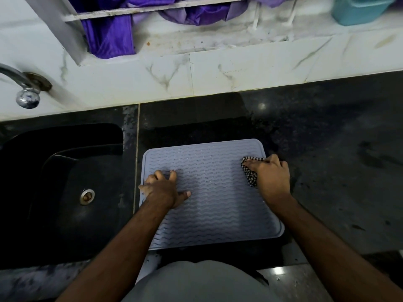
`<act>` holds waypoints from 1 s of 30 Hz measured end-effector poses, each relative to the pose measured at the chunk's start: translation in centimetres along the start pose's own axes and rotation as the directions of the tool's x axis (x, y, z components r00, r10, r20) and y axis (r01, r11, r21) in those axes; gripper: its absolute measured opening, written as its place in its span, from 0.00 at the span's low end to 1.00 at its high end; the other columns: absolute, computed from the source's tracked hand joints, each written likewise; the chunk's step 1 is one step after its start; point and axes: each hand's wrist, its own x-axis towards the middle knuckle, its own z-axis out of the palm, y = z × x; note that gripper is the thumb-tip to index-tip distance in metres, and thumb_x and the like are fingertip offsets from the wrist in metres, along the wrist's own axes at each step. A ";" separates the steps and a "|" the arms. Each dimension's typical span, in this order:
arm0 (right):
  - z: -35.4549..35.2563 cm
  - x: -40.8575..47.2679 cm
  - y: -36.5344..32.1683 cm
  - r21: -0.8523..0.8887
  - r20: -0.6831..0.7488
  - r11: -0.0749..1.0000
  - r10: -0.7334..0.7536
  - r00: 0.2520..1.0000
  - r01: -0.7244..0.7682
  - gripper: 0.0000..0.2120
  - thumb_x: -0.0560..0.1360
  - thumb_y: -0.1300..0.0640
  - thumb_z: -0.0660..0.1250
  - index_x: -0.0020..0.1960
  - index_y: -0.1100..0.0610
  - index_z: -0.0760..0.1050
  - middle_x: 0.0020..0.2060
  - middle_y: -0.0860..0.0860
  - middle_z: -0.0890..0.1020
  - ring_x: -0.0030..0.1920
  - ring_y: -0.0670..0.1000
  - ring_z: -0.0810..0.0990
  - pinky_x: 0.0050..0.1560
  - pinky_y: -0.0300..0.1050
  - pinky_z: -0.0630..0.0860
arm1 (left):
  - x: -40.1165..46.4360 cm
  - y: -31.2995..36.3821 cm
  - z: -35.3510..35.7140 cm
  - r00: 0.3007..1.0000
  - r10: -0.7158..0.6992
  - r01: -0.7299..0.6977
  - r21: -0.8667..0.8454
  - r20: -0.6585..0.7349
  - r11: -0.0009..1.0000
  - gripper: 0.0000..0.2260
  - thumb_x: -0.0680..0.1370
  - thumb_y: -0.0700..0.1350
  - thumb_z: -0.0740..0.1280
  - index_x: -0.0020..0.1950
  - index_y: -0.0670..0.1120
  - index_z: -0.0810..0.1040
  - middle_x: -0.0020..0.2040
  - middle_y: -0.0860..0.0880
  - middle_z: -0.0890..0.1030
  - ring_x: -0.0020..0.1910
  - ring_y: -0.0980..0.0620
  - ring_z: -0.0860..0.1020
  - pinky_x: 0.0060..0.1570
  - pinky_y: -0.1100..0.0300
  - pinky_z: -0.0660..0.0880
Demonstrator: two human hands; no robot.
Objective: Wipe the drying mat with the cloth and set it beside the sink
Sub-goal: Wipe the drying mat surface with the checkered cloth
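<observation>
A pale grey-blue drying mat (216, 192) with wavy ridges lies flat on the dark counter, just right of the sink (65, 188). My left hand (163, 188) rests on the mat's left part, fingers spread and pressing down, holding nothing. My right hand (271, 177) is at the mat's right edge, closed on a black-and-white checked cloth (249, 173) that is pressed against the mat's surface. Most of the cloth is hidden under that hand.
The black sink has a metal drain (87, 196), and a chrome tap (26, 92) juts from the white marble wall at upper left. Dark granite counter (338, 160) stretches to the right. Purple fabric (109, 33) and a teal container (359, 9) sit on the ledge above.
</observation>
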 end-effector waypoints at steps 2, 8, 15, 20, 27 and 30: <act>-0.1 -0.4 0.3 -0.050 -0.026 0.998 0.030 0.999 -0.031 0.16 0.79 0.51 0.62 0.64 0.36 0.75 0.48 0.43 0.81 0.53 0.52 0.69 0.53 0.50 0.66 | 0.1 0.0 0.2 1.000 -0.001 0.001 0.004 -0.004 1.000 0.44 0.73 0.77 0.57 0.81 0.55 0.47 0.78 0.38 0.54 0.75 0.35 0.59 0.69 0.31 0.64; 0.4 -2.2 0.0 -0.113 0.006 0.981 0.162 0.987 -0.160 0.24 0.81 0.59 0.57 0.76 0.45 0.63 0.63 0.45 0.79 0.59 0.55 0.70 0.55 0.52 0.70 | 0.1 -0.2 0.5 0.999 0.018 -0.016 0.047 -0.028 0.999 0.44 0.73 0.78 0.53 0.82 0.54 0.46 0.79 0.37 0.54 0.75 0.34 0.59 0.69 0.30 0.64; 0.4 -2.3 -2.3 -0.043 0.062 0.957 0.290 0.955 -0.288 0.18 0.78 0.63 0.59 0.67 0.52 0.72 0.53 0.53 0.82 0.58 0.58 0.71 0.54 0.53 0.68 | 0.0 -0.2 1.0 0.997 0.038 -0.033 0.083 -0.066 0.996 0.43 0.75 0.77 0.50 0.82 0.53 0.45 0.79 0.37 0.54 0.75 0.34 0.60 0.69 0.32 0.64; 0.7 -2.6 -4.5 -0.086 0.051 0.960 0.270 0.961 -0.265 0.19 0.78 0.62 0.59 0.67 0.55 0.71 0.56 0.51 0.81 0.59 0.57 0.71 0.53 0.53 0.69 | 0.1 -0.4 1.4 0.995 0.052 -0.041 0.114 -0.091 0.993 0.43 0.76 0.76 0.48 0.82 0.52 0.45 0.78 0.36 0.55 0.75 0.33 0.61 0.70 0.32 0.63; 0.8 -1.8 -5.2 0.001 -0.015 0.979 0.205 0.979 -0.205 0.20 0.75 0.63 0.62 0.65 0.50 0.76 0.54 0.48 0.82 0.59 0.55 0.70 0.52 0.52 0.67 | 0.5 -0.6 2.2 0.987 0.084 -0.063 0.148 -0.138 0.987 0.42 0.76 0.76 0.45 0.82 0.51 0.45 0.77 0.36 0.57 0.74 0.32 0.62 0.69 0.33 0.63; 0.7 -0.9 -5.4 0.033 -0.013 0.981 0.193 0.981 -0.193 0.23 0.73 0.65 0.64 0.64 0.47 0.77 0.52 0.48 0.83 0.59 0.54 0.71 0.53 0.52 0.68 | 0.5 -0.7 2.3 0.983 0.102 -0.075 0.172 -0.151 0.982 0.42 0.76 0.76 0.43 0.82 0.50 0.45 0.77 0.36 0.58 0.74 0.33 0.62 0.70 0.33 0.62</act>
